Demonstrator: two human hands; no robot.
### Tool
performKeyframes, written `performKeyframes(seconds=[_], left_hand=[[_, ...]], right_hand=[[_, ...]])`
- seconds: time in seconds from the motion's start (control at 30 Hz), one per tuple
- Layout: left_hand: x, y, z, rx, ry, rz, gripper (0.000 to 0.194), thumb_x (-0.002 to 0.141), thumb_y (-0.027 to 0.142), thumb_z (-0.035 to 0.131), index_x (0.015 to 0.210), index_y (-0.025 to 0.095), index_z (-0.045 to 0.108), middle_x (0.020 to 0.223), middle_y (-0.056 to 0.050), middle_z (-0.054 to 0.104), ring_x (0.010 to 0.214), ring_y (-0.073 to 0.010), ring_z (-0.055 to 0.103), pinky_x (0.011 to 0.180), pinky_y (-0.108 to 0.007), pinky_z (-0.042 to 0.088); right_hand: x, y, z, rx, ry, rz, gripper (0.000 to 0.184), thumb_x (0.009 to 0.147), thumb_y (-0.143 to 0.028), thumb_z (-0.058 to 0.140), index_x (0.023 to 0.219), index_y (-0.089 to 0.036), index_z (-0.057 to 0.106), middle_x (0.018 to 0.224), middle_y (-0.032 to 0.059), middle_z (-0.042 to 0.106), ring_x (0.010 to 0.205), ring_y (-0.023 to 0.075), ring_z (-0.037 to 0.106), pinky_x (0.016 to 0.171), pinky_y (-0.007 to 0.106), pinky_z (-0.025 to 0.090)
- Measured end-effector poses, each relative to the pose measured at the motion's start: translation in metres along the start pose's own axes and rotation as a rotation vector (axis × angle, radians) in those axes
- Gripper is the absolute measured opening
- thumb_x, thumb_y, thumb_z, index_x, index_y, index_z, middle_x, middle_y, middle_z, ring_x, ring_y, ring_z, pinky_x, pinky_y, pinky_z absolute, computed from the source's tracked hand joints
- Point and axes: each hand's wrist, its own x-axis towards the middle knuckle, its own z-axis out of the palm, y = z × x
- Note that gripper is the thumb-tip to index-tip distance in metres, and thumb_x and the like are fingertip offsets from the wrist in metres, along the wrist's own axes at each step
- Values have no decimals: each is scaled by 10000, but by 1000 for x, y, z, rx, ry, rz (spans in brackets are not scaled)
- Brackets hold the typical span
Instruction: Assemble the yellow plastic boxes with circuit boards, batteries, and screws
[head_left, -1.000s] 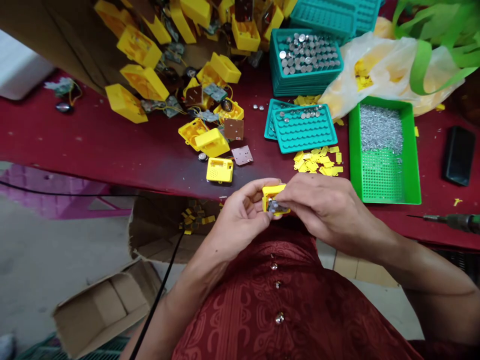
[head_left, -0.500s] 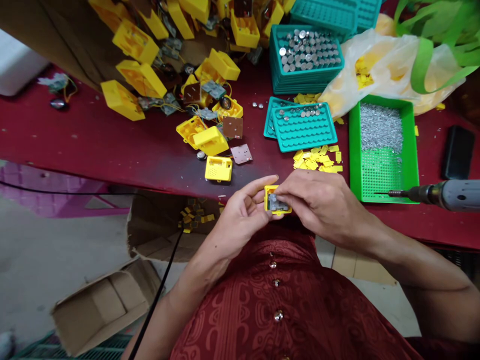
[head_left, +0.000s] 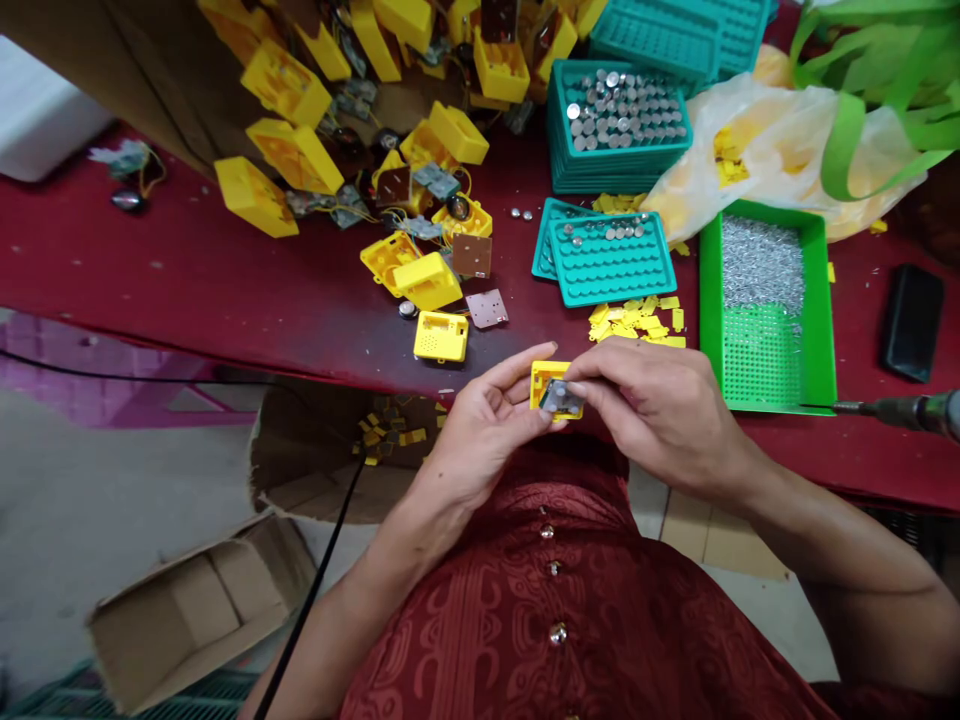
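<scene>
Fingers [head_left: 517,365] of my left hand [head_left: 480,425] are gripping a boxy yellow plastic case [head_left: 546,379]. My right hand [head_left: 652,392] is pinching a flat grey piece [head_left: 561,398] tilted inside it

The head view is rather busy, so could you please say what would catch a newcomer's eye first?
The jumble of yellow casings across the upper left would probably strike first. Next might come the green tray of metal pieces at right, and the yellow case in the left hand near centre.

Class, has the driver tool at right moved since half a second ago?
Yes: the driver tool has moved rightward in view, its tip overlapping less of the green tray.
</scene>
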Motion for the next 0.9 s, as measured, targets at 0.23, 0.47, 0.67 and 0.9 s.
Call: performKeyframes(seconds=[0.23,0.47,0.67,0.9], left_hand=[[-3,3,-2,44,-41,20,526,661,72,836,1152,190,689,1011,-36,769,839,-119,710,749,-208,598],[-3,2,-3,119,-43,63,585,669,106,836,1220,205,664,1152,-59,733,927,-149,707,810,-234,589],[-3,5,-3,107,-67,66,564,677,110,833,1209,205,673,1025,-34,757,851,-132,707,783,-226,593],[-4,7,-1,107,-62,67,567,670,98,836,1201,212,674,1016,-21,756,831,-116,703,780,-219,592]], right_hand=[[1,2,-2,-25,-38,-37,147,921,-124,529,860,-154,660,857,35,711,763,130,635,693,258,465],[3,2,-3,-5,1,-58,152,929,-121,519,879,-161,657,857,32,703,779,130,638,712,263,484],[3,-1,-4,1,4,-82,155,925,-117,514,902,-169,658,864,37,698,801,143,647,739,283,512],[3,-3,-7,-42,-51,-42,210,943,-132,471,919,-242,649,916,14,705,863,159,656,786,312,531]])
